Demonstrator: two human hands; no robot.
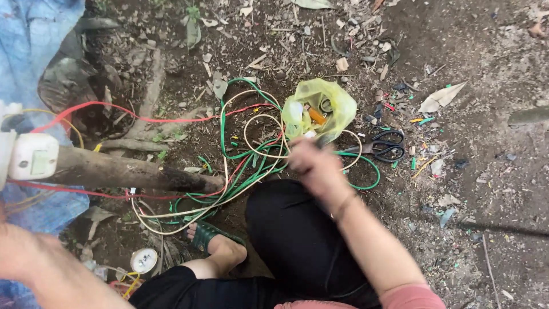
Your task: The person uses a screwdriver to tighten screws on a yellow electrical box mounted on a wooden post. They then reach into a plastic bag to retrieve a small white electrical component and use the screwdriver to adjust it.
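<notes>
The right hand (313, 163), blurred so its grip could not be told, hovered just below the yellow bag (326, 109) on the ground, scissors (384, 146) lying lengthwise to its right, while the left hand (23, 257) sat well apart.

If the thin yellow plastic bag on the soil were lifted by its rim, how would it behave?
The thin yellow plastic bag looks crumpled, so probably floppy and light. Small items show through it, so it would likely sag and might spill. The right hand is blurred just below it.
</notes>
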